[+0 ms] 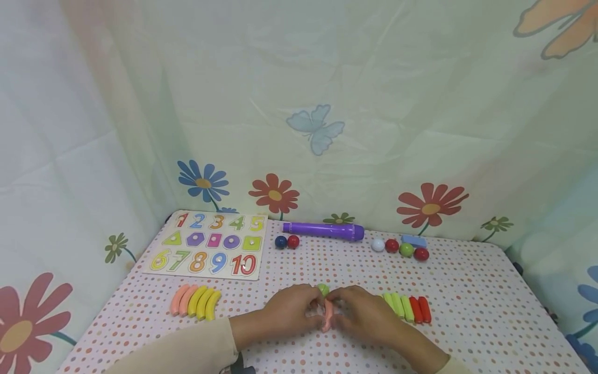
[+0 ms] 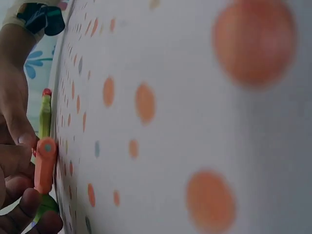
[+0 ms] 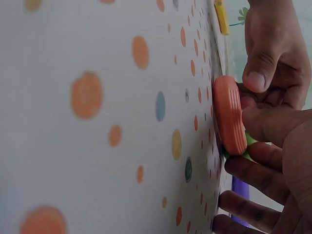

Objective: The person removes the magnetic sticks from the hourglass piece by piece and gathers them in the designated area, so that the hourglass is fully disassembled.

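A salmon-orange curved toy stick [image 1: 328, 316] with ridged sides lies low over the tabletop between both hands. My left hand [image 1: 293, 314] pinches it from the left with thumb and fingers. From the right my right hand [image 1: 366, 314] grips the same stick, its thumb on the ridged side [image 3: 232, 114] in the right wrist view. Just past the stick's far end sits a light green ball [image 1: 323, 288], partly covered by the fingers. The left wrist view shows the stick's near end [image 2: 47, 147] with a small round greenish-grey spot.
Salmon and yellow curved sticks [image 1: 196, 301] lie in a row at left; green and red straight sticks [image 1: 406, 308] at right. Behind are a number puzzle board [image 1: 154, 265], dark blue [image 1: 281, 242] and red balls, a purple toy microphone [image 1: 322, 230], several more balls and a blue block [image 1: 413, 241].
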{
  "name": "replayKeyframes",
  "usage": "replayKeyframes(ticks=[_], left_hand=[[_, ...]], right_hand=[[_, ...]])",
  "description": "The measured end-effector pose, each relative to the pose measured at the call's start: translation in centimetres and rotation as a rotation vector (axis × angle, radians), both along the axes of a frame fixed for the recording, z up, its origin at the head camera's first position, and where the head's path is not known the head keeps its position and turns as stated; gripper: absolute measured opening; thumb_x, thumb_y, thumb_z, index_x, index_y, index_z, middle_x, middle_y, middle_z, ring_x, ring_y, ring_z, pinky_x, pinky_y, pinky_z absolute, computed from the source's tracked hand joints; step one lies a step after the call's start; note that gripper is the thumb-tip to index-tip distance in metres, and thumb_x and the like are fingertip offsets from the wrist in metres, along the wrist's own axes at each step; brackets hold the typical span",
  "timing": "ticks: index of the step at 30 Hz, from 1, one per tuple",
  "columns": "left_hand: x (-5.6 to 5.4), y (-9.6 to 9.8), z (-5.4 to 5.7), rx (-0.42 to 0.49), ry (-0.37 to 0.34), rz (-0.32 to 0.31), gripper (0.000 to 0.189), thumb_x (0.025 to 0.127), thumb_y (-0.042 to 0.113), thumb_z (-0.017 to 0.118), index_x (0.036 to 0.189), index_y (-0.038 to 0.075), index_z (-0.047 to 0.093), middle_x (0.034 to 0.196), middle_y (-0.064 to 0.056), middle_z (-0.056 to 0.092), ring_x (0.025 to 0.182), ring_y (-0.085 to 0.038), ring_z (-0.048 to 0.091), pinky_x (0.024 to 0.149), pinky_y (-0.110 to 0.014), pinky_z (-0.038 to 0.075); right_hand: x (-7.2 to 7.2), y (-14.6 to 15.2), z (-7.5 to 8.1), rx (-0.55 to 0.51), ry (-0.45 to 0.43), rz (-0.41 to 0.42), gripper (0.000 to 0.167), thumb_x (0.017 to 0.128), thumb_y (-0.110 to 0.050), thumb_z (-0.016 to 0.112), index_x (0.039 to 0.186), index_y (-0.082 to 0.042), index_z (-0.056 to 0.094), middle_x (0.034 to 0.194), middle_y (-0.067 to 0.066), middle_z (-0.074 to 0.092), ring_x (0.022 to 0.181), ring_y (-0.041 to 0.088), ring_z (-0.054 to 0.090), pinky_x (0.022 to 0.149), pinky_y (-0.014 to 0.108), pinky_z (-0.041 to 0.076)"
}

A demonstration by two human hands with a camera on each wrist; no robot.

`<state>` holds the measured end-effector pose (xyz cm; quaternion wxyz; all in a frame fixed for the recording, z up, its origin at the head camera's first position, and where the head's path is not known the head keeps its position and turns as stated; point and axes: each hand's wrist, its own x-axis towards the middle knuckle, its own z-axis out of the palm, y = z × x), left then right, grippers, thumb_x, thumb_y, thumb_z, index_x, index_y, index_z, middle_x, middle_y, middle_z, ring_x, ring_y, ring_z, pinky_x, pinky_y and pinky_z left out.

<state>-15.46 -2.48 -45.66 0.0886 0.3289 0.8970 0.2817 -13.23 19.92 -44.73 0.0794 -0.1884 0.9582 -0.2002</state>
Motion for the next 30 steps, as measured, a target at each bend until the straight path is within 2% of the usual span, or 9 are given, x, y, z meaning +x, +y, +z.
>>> replayKeyframes(ticks=[5, 10, 14, 22, 30], left_hand=[[0.5, 0.3, -0.1, -0.027, 0.063, -0.031, 0.026, 0.087, 0.039, 0.081, 0.106, 0.027, 0.070, 0.099, 0.015, 0.064, 0.092, 0.002, 0.058, 0.082, -0.023, 0.050], [0.7, 0.5, 0.0, -0.051, 0.177, -0.092, 0.024, 0.088, 0.033, 0.080, 0.111, 0.028, 0.076, 0.112, 0.015, 0.069, 0.104, -0.001, 0.062, 0.090, -0.023, 0.050], [0.7, 0.5, 0.3, -0.054, 0.236, -0.136, 0.019, 0.088, 0.032, 0.081, 0.107, 0.028, 0.079, 0.111, 0.016, 0.069, 0.101, 0.000, 0.062, 0.085, -0.019, 0.049], [0.4, 0.6, -0.1, -0.034, 0.254, -0.181, 0.014, 0.087, 0.028, 0.082, 0.101, 0.028, 0.082, 0.100, 0.021, 0.071, 0.082, 0.006, 0.058, 0.070, -0.012, 0.044], [0.5, 0.8, 0.0, -0.102, 0.304, -0.165, 0.009, 0.085, 0.032, 0.083, 0.094, 0.031, 0.082, 0.079, 0.023, 0.067, 0.069, 0.008, 0.052, 0.065, -0.012, 0.042]], right_hand=[[-0.2, 0.0, 0.1, -0.020, 0.002, -0.030, 0.034, 0.092, -0.033, 0.076, 0.124, -0.029, 0.067, 0.119, -0.009, 0.069, 0.115, 0.020, 0.064, 0.091, 0.051, 0.055], [-1.2, -0.3, 0.6, -0.060, 0.004, -0.068, 0.032, 0.094, -0.029, 0.075, 0.125, -0.023, 0.068, 0.115, -0.005, 0.071, 0.109, 0.020, 0.066, 0.091, 0.050, 0.055], [-2.1, -0.7, 0.8, -0.077, 0.011, -0.054, 0.035, 0.093, -0.029, 0.077, 0.126, -0.023, 0.069, 0.118, -0.005, 0.070, 0.111, 0.020, 0.066, 0.092, 0.050, 0.055], [-3.1, -1.1, 0.7, -0.092, 0.026, 0.021, 0.036, 0.091, -0.024, 0.078, 0.126, -0.023, 0.069, 0.125, -0.003, 0.069, 0.113, 0.021, 0.065, 0.093, 0.049, 0.054], [-3.8, -1.2, 0.4, -0.088, 0.035, 0.065, 0.032, 0.094, -0.021, 0.075, 0.125, -0.021, 0.071, 0.129, -0.001, 0.068, 0.120, 0.024, 0.063, 0.098, 0.051, 0.052]])
